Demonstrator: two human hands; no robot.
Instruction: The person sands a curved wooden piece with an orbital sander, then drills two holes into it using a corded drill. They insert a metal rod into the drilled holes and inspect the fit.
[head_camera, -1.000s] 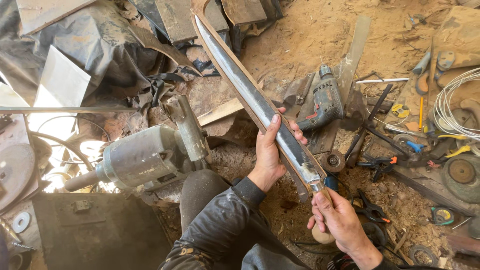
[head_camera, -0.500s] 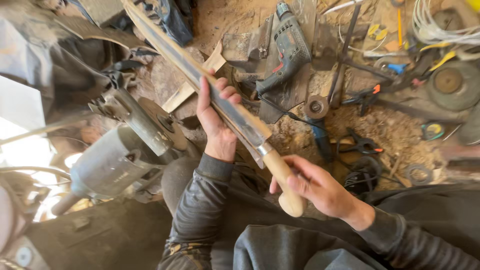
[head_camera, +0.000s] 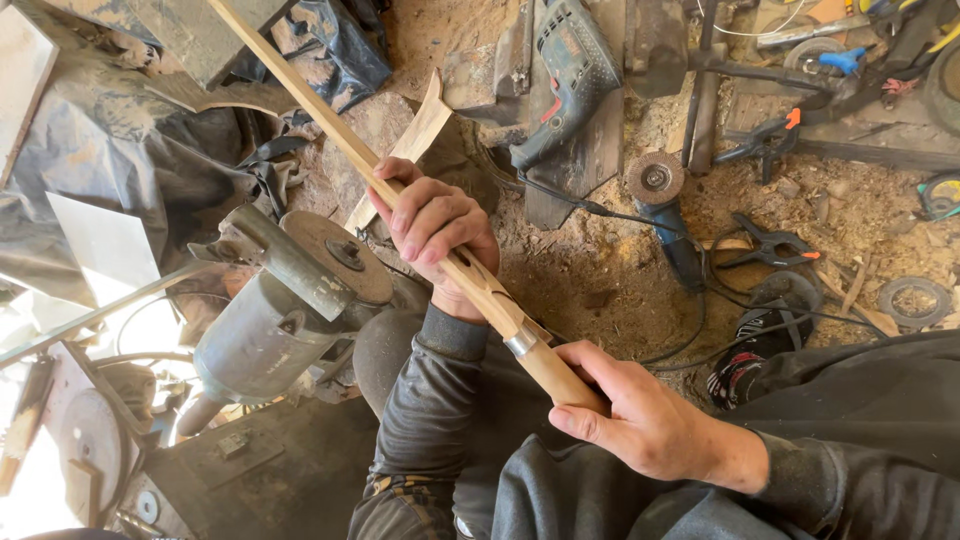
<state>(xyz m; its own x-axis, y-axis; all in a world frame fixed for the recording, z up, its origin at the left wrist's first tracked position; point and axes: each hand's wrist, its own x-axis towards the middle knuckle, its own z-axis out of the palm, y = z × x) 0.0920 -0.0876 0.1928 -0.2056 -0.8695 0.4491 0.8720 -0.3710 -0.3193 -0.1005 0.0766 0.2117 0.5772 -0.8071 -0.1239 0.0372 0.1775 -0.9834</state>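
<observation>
A long knife-like piece (head_camera: 300, 100) runs from the top left down to my lap. Its upper length shows a pale wood colour, and a metal collar (head_camera: 520, 342) joins it to a rounded wooden handle (head_camera: 555, 375). My left hand (head_camera: 435, 235) is wrapped around the long part just above the collar, fingers over the top. My right hand (head_camera: 640, 420) grips the handle's end. Both dark sleeves rest over my lap.
A bench grinder (head_camera: 270, 320) with a round disc (head_camera: 335, 255) sits just left of my left arm. On the dusty ground lie an electric drill (head_camera: 570, 70), an angle grinder (head_camera: 665, 210), black clamps (head_camera: 770, 245), loose discs (head_camera: 915, 300) and black sheeting (head_camera: 90, 150).
The long piece has turned from a shiny metal face to a wood-coloured side. Both hands have drawn it closer to my body, and the view has tilted further down.
</observation>
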